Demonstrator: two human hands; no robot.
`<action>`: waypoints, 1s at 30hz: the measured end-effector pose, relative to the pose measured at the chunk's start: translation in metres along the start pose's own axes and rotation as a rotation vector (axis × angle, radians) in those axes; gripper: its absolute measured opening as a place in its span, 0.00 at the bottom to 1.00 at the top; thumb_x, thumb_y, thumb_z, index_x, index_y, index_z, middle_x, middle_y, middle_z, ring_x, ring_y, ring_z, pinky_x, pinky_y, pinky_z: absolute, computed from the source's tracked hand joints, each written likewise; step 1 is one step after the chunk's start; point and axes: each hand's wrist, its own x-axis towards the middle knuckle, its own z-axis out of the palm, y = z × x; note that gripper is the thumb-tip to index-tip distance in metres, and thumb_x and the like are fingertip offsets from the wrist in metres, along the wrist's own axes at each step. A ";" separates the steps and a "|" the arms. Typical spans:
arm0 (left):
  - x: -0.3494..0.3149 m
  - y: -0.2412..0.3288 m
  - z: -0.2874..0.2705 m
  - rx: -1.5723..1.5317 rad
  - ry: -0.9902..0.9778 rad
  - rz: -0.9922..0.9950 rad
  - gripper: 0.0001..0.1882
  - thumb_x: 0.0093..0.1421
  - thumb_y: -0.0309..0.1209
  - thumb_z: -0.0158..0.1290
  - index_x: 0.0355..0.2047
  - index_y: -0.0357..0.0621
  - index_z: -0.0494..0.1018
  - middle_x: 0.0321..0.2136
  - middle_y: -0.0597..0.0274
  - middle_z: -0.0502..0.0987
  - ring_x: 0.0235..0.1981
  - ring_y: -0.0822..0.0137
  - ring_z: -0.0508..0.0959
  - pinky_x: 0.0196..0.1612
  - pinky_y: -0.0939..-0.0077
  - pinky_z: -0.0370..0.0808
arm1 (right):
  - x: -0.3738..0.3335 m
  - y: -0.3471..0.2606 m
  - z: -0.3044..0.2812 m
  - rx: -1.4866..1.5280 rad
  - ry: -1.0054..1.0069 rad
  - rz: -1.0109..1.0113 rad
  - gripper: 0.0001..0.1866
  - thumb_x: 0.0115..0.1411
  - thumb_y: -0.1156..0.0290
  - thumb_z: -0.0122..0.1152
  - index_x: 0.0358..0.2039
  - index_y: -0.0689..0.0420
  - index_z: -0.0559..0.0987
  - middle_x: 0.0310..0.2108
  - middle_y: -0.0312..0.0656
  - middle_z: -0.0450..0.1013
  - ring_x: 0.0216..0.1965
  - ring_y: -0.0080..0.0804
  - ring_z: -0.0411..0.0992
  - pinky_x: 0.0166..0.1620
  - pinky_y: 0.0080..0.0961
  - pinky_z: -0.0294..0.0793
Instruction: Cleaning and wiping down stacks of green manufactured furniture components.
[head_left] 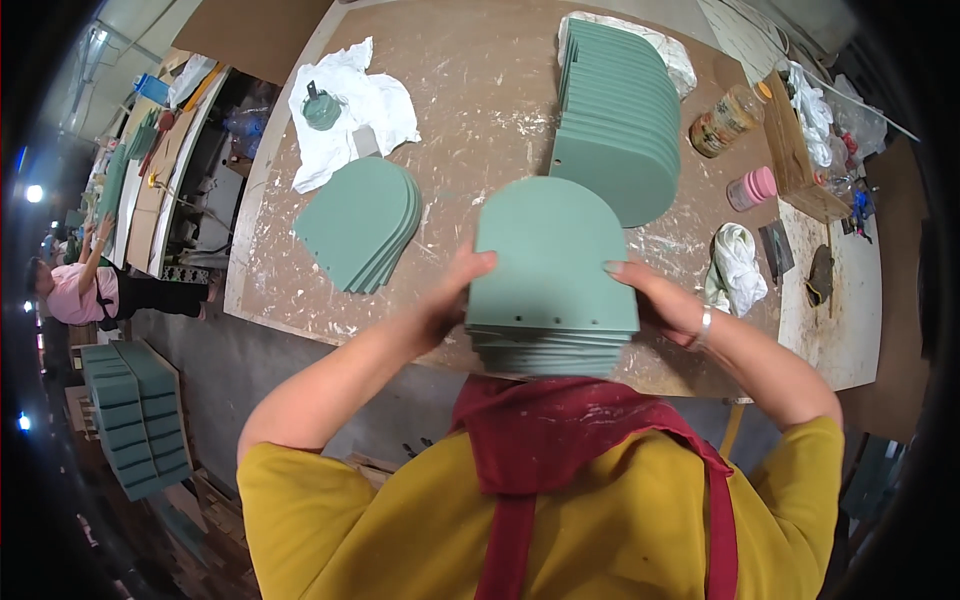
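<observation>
A stack of flat green panels (550,255), each with one rounded end and a row of small holes along the straight edge, is between my two hands at the table's near edge. My left hand (455,290) grips its left side, thumb on the top panel's edge. On the opposite side, my right hand (668,305) holds it the same way, a pale band on the wrist. The fingers beneath are mostly hidden. A smaller fanned pile of green panels (365,220) lies to the left. Behind my right hand leans a long row of similar panels (620,130).
On the brown, paint-spotted table (470,90) lie a white cloth (390,105) with a small green container (321,108), a large jar (728,122), a pink-lidded bottle (750,188) and a crumpled rag (737,268). A cardboard box (800,160) stands right. Another person (85,290) is far left.
</observation>
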 end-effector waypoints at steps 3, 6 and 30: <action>-0.011 0.002 -0.021 0.009 0.069 0.157 0.43 0.56 0.48 0.49 0.66 0.46 0.43 0.60 0.54 0.57 0.60 0.61 0.60 0.60 0.67 0.59 | 0.033 0.017 0.017 -0.065 0.008 -0.200 0.41 0.60 0.51 0.50 0.66 0.59 0.47 0.64 0.48 0.51 0.64 0.38 0.50 0.63 0.30 0.50; -0.008 -0.004 -0.043 0.031 0.120 0.231 0.43 0.56 0.40 0.49 0.66 0.43 0.40 0.60 0.52 0.57 0.59 0.60 0.61 0.60 0.68 0.59 | 0.062 0.038 0.021 -0.092 0.019 -0.321 0.42 0.60 0.53 0.50 0.66 0.61 0.45 0.65 0.51 0.47 0.66 0.41 0.45 0.65 0.32 0.44; -0.029 0.066 -0.237 0.797 0.437 0.083 0.38 0.57 0.49 0.53 0.61 0.40 0.59 0.53 0.52 0.69 0.53 0.62 0.68 0.57 0.73 0.60 | 0.089 0.027 0.096 0.102 0.159 -0.124 0.42 0.57 0.58 0.60 0.62 0.66 0.50 0.58 0.51 0.60 0.59 0.37 0.59 0.60 0.31 0.58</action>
